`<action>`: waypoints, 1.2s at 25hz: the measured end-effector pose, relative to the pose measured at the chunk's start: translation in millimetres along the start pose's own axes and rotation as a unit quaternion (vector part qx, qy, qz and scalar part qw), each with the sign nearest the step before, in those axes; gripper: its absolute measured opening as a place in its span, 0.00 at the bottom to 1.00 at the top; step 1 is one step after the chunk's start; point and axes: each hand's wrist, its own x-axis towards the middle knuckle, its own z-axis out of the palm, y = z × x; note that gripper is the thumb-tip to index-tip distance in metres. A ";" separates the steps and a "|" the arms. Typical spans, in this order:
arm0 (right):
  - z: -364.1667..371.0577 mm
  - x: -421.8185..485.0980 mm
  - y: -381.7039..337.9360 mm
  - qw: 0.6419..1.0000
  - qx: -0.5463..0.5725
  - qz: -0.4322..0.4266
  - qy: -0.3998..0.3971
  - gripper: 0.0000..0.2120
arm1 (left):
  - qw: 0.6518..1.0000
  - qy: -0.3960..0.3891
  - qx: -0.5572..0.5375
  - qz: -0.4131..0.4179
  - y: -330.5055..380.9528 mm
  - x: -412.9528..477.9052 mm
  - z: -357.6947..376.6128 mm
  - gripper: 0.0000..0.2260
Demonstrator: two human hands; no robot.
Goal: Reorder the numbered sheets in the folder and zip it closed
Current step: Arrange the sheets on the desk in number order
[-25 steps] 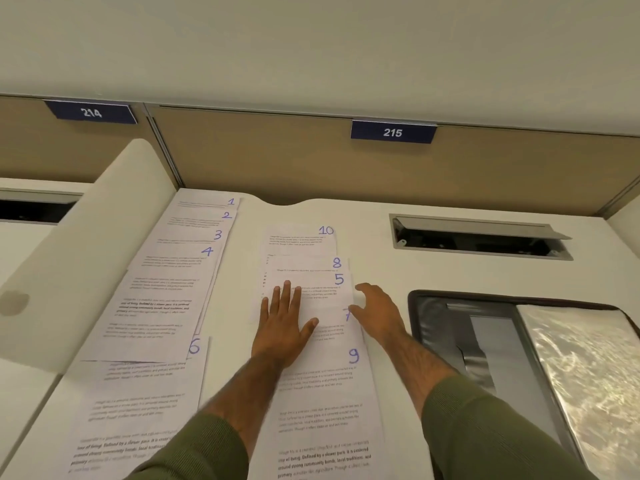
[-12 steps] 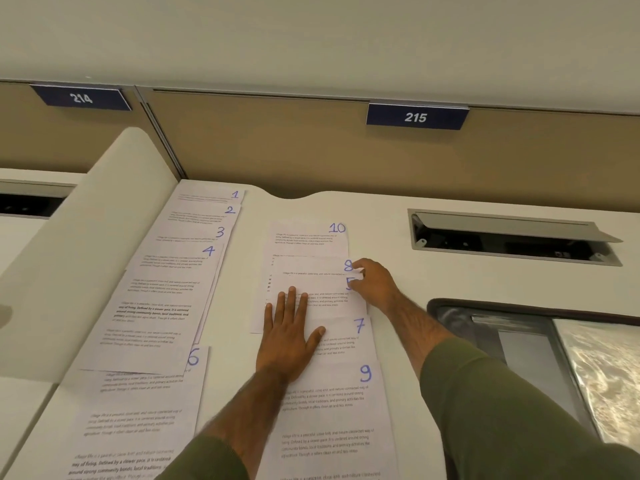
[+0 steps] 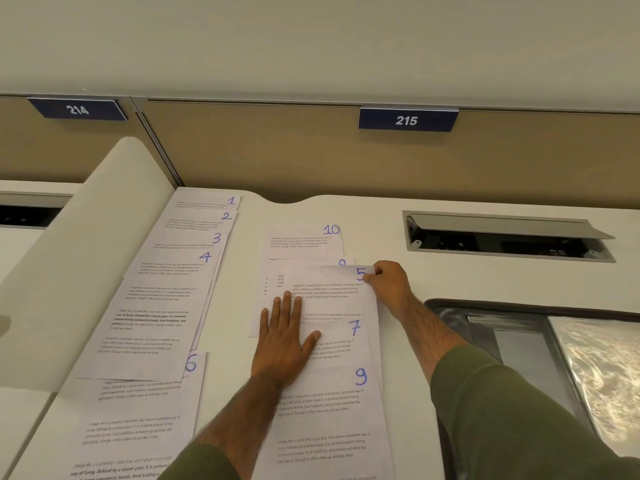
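Numbered white sheets lie on the desk in two overlapping rows. The left row shows 1 to 4 with sheet 4 on top and sheet 6 nearest me. The middle row holds sheet 10, sheet 5, sheet 7 and sheet 9; another sheet is mostly covered by sheet 5. My left hand presses flat on the middle row. My right hand pinches the top right corner of sheet 5, lifted slightly. The open black folder lies at the right.
A raised cable hatch sits in the desk behind the folder. A white rounded divider borders the left row. A tan partition with plates 214 and 215 stands at the back. A shiny plastic sleeve fills the folder's right side.
My right hand moved from beside sheet 7 up to sheet 5's top right corner, pinched it and raised it, covering the 8. My left hand stayed pressed flat.
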 end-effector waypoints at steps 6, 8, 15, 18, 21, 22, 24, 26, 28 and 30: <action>-22.0 -21.1 14.7 0.968 0.168 0.147 -0.112 0.06 | 1.000 -0.015 -0.001 -0.006 0.8 -1.0 -3.2 0.38; -26.1 -35.7 19.0 0.958 0.150 0.180 -0.169 0.04 | 1.000 -0.017 -0.004 -0.005 0.5 -0.7 -2.5 0.39; -42.7 -56.0 31.5 0.978 0.144 0.133 -0.073 0.08 | 1.000 -0.013 -0.005 -0.007 0.0 -0.7 0.9 0.41; -60.7 -58.6 32.1 0.986 0.140 0.089 0.002 0.10 | 1.000 -0.012 -0.009 -0.006 0.6 1.4 1.7 0.43; -85.7 -61.5 35.1 0.986 0.141 0.078 0.049 0.06 | 1.000 -0.024 0.007 -0.012 2.7 0.7 -0.3 0.44; -94.7 -63.0 36.7 0.985 0.141 0.075 0.063 0.05 | 1.000 -0.023 0.009 -0.016 5.8 0.4 -2.5 0.44; -114.3 -67.2 40.4 0.983 0.141 0.065 0.094 0.06 | 1.000 0.001 -0.017 -0.025 21.6 1.2 -11.3 0.40; -137.0 -73.8 43.2 0.981 0.137 0.054 0.127 0.07 | 0.995 0.032 -0.088 -0.033 52.3 6.8 -21.5 0.35; -162.7 -82.0 44.4 0.977 0.134 0.047 0.159 0.07 | 0.973 0.057 -0.218 -0.051 91.2 19.1 -32.5 0.29; -190.4 -94.0 46.4 0.974 0.126 0.039 0.183 0.07 | 0.932 0.055 -0.350 -0.074 134.4 27.9 -49.5 0.24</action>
